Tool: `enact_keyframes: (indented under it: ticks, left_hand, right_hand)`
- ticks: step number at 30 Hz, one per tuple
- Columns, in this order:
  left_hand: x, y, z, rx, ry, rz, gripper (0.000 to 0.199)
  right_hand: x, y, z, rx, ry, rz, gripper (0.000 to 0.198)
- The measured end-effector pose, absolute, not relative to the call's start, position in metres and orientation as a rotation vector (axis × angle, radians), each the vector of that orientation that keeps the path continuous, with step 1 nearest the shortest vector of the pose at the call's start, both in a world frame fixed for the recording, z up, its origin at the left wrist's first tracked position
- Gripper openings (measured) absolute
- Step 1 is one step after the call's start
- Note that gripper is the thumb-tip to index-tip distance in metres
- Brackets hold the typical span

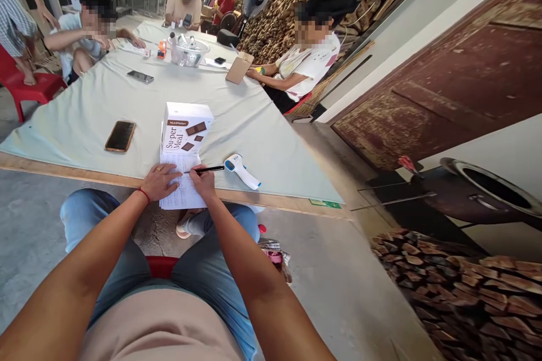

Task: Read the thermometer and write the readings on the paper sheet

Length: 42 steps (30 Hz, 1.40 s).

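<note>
A written-on notebook (183, 194) lies at the table's near edge, its lower end reaching past the edge. My left hand (160, 181) rests flat on its left side, fingers spread. In my right hand (204, 182) is a black pen (213, 168), held over the page's right side with its tip by the paper. A white box (188, 130) printed "Su-per Meal" stands just beyond the notebook, touching or covering its upper part. Right of my right hand lies a white and blue infrared thermometer (242, 171). A dark phone (121, 136) lies to the left.
The cloth-covered table (186, 87) stretches away from me. Farther along are another phone (140, 76), a clear plastic basket (186, 57) of items, an orange tape dispenser (161, 49) and a cardboard box (239, 69) near a seated person. Several other people are around. Stacked firewood (474, 299) lies at right.
</note>
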State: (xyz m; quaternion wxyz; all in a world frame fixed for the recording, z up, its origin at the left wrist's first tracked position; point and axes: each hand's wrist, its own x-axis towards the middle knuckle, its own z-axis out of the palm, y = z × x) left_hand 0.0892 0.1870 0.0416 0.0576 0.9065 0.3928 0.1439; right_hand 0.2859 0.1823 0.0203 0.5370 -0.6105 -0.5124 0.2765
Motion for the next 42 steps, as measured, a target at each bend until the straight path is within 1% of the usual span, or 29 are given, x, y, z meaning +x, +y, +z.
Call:
enact_keyframes:
  ticks: [20, 26, 42]
  left_hand:
    - [0.0895, 0.1865, 0.0453, 2.741, 1.199, 0.425, 0.04]
    - [0.0895, 0.1862, 0.0456, 2.748, 1.193, 0.423, 0.041]
    - [0.0896, 0.1867, 0.0447, 2.748, 1.189, 0.432, 0.04]
  right_hand:
    - [0.2825, 0.1785, 0.03, -1.428, -1.161, 0.668, 0.012]
    - [0.2822, 0.1785, 0.0274, -1.461, -1.159, 0.64, 0.009]
    - [0.2837, 0.1807, 0.023, -1.458, -1.167, 0.602, 0.012]
